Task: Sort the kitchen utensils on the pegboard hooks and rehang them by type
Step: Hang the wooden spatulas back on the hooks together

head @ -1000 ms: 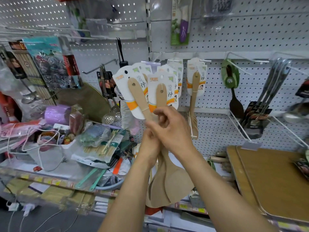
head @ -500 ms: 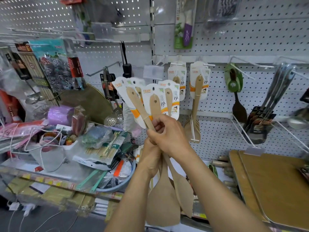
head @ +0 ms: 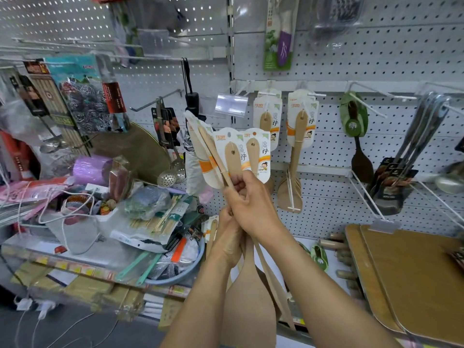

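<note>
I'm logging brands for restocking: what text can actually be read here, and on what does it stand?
"竹": large character on the white-and-orange cards of the wooden spatulas gripped by both hands.
Same "竹": cards of the hung wooden spatulas.
Red logo on those cards: too blurred.
Black hang tags, green-purple pack, shelf price labels: unreadable.

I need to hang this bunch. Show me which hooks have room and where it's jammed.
Room: the bare hook left of the umbrella, and the long hook above the green-carded spatula. The two hooks of wooden spatulas already hold stock. Crowded: the left shelf heap.
</note>
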Demonstrator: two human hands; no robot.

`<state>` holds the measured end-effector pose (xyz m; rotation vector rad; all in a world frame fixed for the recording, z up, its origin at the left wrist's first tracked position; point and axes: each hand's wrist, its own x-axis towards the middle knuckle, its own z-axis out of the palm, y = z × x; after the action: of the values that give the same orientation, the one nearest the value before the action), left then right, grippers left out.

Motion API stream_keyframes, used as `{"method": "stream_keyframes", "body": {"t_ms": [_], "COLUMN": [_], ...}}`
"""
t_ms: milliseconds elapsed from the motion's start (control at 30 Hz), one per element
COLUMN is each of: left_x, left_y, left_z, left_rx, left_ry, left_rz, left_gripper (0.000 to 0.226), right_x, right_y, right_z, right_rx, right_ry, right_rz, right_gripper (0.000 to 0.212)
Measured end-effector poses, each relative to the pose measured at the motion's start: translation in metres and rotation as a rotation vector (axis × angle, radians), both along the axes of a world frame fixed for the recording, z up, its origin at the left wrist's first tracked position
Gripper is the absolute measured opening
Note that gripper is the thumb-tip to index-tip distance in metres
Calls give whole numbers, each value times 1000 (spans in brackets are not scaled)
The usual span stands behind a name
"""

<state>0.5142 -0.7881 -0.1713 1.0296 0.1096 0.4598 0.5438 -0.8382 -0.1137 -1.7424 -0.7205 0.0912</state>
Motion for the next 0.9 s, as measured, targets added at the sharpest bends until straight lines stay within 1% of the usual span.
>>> {"method": "stream_keyframes", "body": {"t_ms": [67,167,200,267,333,367,400,467,500,533,633,767,833,900], "left_x": [0,-3,-4,-7,-12,-15,-18,-22,-23,-24,-27,-31,-30,-27], "left_y": [4,7,7,10,15,17,18,18,18,19,21,30,34,34], "left_z": [-4,-10,-11,-17,-21,-22,-22,-24,-25,-27,-30,-36,-42,-45], "left_rx": [-28,-179,-230,-285,-309,-308,-323,-348,-351,-347,-285,-205,-152,-80], "left_ry": [7,-38,-44,-21,-7,-8,-4,28,46,62,61,82,113,156], "left_rz": [-15,-36,-39,-46,-68,-95,-123,-147,-149,-144,-159,-204,-222,-198], "left_gripper": [23,23,27,44,40,43,54,88,97,99,84,59,45,29], "right_x": [1,1,0,-2,-3,-3,-3,-3,-3,-3,-5,-2,2,9], "right_y": [1,1,0,0,1,2,2,3,3,4,4,-5,-11,-18], "right_z": [-2,-7,-9,-14,-18,-19,-19,-18,-19,-20,-23,-21,-19,-16], "right_rx": [91,162,163,157,181,206,237,298,310,309,313,390,403,453], "right_ry": [54,121,143,167,208,253,310,400,420,423,431,593,578,563], "right_rz": [47,158,186,218,256,275,296,330,333,325,287,313,360,394], "right_gripper": [10,20,22,25,27,27,26,22,20,20,26,25,22,13]}}
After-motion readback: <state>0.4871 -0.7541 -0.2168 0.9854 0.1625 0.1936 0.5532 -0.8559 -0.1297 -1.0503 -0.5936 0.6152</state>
